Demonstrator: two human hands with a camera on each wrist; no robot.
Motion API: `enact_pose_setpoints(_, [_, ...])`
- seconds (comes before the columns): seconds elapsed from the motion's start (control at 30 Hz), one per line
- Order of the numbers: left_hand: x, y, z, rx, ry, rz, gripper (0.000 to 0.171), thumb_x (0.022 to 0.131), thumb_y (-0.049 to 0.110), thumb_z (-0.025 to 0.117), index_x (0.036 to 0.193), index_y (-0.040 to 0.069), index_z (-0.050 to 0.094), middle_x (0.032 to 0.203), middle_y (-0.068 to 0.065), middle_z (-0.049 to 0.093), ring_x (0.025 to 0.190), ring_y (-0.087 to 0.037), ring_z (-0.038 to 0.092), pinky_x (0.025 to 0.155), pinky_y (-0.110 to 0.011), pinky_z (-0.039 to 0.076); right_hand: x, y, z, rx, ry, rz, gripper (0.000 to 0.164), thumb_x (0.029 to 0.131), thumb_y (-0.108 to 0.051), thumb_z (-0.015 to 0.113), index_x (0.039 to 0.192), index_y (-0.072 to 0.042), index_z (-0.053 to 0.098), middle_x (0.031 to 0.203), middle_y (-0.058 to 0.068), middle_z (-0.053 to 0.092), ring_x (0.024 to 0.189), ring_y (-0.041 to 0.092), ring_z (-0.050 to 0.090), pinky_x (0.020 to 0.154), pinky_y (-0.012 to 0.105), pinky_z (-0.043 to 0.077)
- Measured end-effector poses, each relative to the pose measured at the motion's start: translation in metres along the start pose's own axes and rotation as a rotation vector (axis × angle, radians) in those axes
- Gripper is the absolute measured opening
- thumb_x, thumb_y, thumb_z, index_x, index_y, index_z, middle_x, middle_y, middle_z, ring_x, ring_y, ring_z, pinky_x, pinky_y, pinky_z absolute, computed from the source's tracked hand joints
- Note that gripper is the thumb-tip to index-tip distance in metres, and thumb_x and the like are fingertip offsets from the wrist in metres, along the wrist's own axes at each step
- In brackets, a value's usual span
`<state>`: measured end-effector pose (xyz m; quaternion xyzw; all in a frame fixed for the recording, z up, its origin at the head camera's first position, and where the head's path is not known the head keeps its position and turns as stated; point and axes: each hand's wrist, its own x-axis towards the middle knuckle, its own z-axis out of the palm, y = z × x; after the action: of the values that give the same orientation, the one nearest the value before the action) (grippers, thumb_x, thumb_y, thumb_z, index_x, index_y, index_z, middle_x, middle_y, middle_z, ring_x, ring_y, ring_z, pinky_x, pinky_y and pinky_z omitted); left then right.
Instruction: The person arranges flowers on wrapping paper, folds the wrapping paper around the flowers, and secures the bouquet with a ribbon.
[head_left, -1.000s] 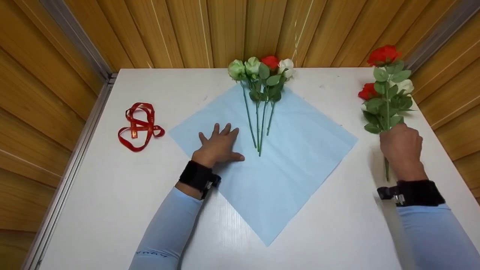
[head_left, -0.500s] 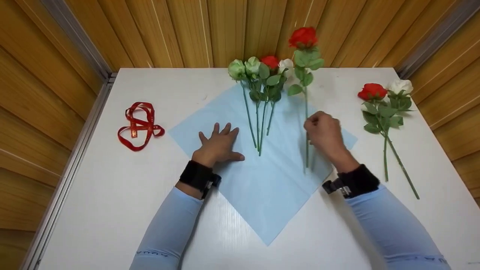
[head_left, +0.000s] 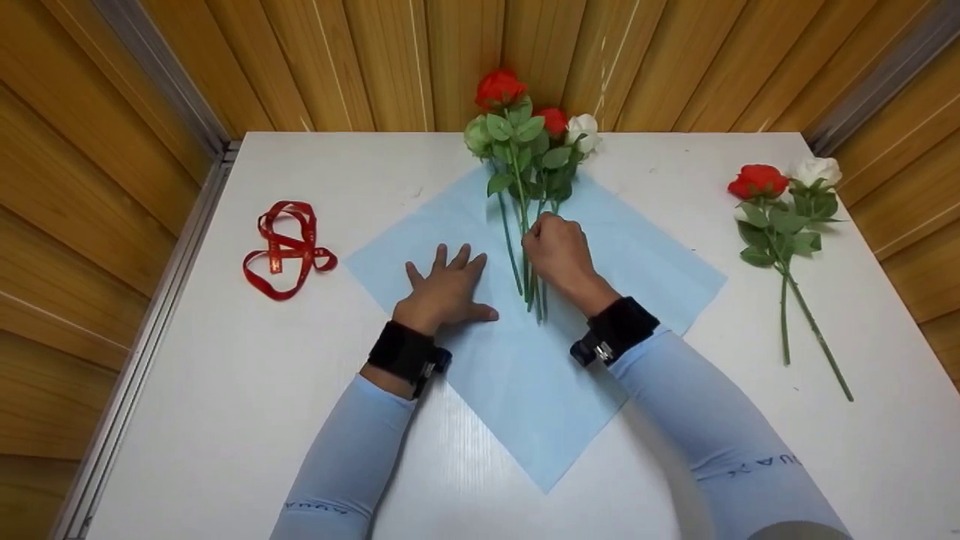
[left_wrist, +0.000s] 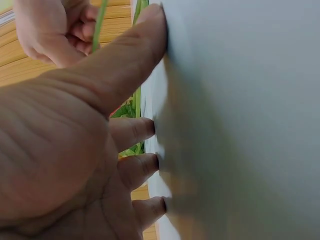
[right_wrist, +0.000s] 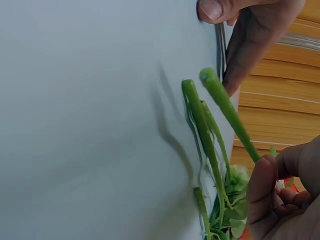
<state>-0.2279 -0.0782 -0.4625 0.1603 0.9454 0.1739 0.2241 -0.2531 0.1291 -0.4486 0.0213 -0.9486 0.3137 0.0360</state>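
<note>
My right hand [head_left: 559, 255] pinches the stem of a red rose [head_left: 500, 90] over the light blue sheet [head_left: 547, 420]. In the right wrist view the lower end of its stem [right_wrist: 230, 115] is held just off the sheet, above several other stems. Beneath and beside it on the sheet lie a pale green rose [head_left: 477, 137], another red rose [head_left: 553, 121] and a white rose [head_left: 583, 133]; the held flower's leaves hide a second green bloom. My left hand [head_left: 442, 296] rests on the sheet's left part, fingers spread, and the left wrist view shows its thumb and fingertips touching the surface.
A looped red ribbon [head_left: 307, 244] lies on the white table [head_left: 202, 390] at the left. At the right are a red rose [head_left: 759, 181] and a white rose [head_left: 816, 172] with crossed stems. Wood-look panels [head_left: 390, 60] stand behind the table.
My right hand has carried the red rose leftward from the pile at the right, over to the flowers on the sheet. My left hand has stayed pressed on the sheet.
</note>
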Motion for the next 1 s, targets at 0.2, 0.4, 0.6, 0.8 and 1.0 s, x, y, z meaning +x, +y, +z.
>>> enact_pose_setpoints(0.2, [0.002, 0.001, 0.002, 0.006, 0.005, 0.002, 0.102, 0.09, 0.055, 0.08, 0.17, 0.025, 0.025, 0.178, -0.006, 0.012, 0.164, -0.039, -0.004, 0.118, -0.082, 0.0, 0.004, 0.005, 0.01, -0.05, -0.075, 0.025, 0.041, 0.097, -0.008, 0.052, 0.058, -0.017, 0.046, 0.054, -0.004, 0.04, 0.056, 0.02, 0.046, 0.054, 0.034, 0.038])
enact_pose_setpoints(0.4, [0.002, 0.001, 0.001, 0.011, 0.005, -0.002, 0.102, 0.09, 0.056, 0.08, 0.17, 0.025, 0.024, 0.178, -0.006, 0.011, 0.164, -0.04, -0.004, 0.118, -0.082, -0.001, 0.004, 0.003, 0.014, -0.078, -0.083, 0.038, 0.038, 0.098, -0.009, 0.052, 0.061, -0.016, 0.048, 0.061, 0.001, 0.048, 0.06, 0.024, 0.051, 0.055, 0.036, 0.04])
enact_pose_setpoints(0.6, [0.001, 0.0, 0.001, 0.011, 0.004, 0.004, 0.102, 0.09, 0.056, 0.079, 0.17, 0.025, 0.024, 0.178, -0.006, 0.011, 0.164, -0.04, -0.004, 0.118, -0.082, -0.001, 0.002, 0.0, 0.017, -0.115, -0.065, 0.016, 0.035, 0.099, -0.012, 0.056, 0.065, -0.014, 0.051, 0.065, 0.004, 0.053, 0.065, 0.027, 0.056, 0.06, 0.039, 0.044])
enact_pose_setpoints(0.8, [0.001, 0.0, 0.001, 0.015, 0.011, 0.006, 0.102, 0.09, 0.056, 0.079, 0.17, 0.024, 0.024, 0.178, -0.007, 0.012, 0.164, -0.04, -0.003, 0.118, -0.082, -0.001, 0.001, 0.002, 0.019, -0.103, -0.047, 0.01, 0.033, 0.1, -0.015, 0.06, 0.068, -0.014, 0.051, 0.064, 0.003, 0.052, 0.067, 0.027, 0.056, 0.061, 0.041, 0.045])
enact_pose_setpoints(1.0, [0.001, -0.002, 0.002, 0.003, 0.009, 0.003, 0.102, 0.09, 0.056, 0.079, 0.17, 0.025, 0.024, 0.178, -0.006, 0.011, 0.164, -0.04, -0.003, 0.118, -0.082, -0.001, 0.001, 0.003, 0.02, -0.086, -0.037, 0.0, 0.033, 0.101, -0.018, 0.062, 0.069, -0.013, 0.053, 0.063, 0.001, 0.053, 0.065, 0.025, 0.057, 0.061, 0.039, 0.045])
